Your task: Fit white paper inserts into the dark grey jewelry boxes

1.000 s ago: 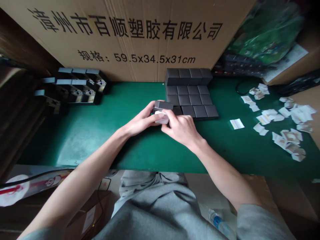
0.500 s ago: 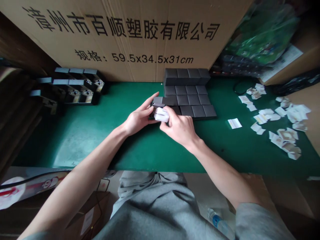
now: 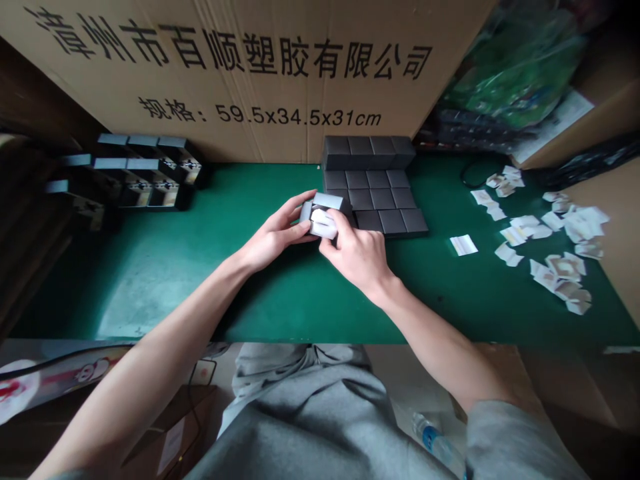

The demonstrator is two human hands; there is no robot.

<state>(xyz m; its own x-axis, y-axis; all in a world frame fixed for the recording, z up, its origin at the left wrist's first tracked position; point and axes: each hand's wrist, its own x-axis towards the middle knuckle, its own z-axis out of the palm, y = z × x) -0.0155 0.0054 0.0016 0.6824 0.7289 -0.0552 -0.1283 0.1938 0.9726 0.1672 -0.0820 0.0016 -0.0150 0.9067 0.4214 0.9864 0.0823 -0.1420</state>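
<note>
My left hand (image 3: pixel 274 239) is wrapped round the left side of a small dark box (image 3: pixel 330 201), which is open towards me. Between the thumb and fingers of my right hand (image 3: pixel 361 257) is a folded white paper insert (image 3: pixel 323 225), partly within the box's opening. How deep it sits is hidden by my fingers. Just behind and to the right, rows of closed dark boxes (image 3: pixel 383 199) stand together on the green tabletop (image 3: pixel 270 300).
Several open dark boxes (image 3: pixel 150 183) stand at the back left. White folded papers (image 3: pixel 565 267) lie scattered on the right, with one flat white piece (image 3: pixel 464 245) nearer me. A large printed cardboard carton (image 3: pixel 240 87) forms the back. A plastic bottle (image 3: pixel 435 440) is below the table.
The white insert has turned and moved further into the box's opening. The box has tilted so its open side faces me more. The whole view has shifted slightly.
</note>
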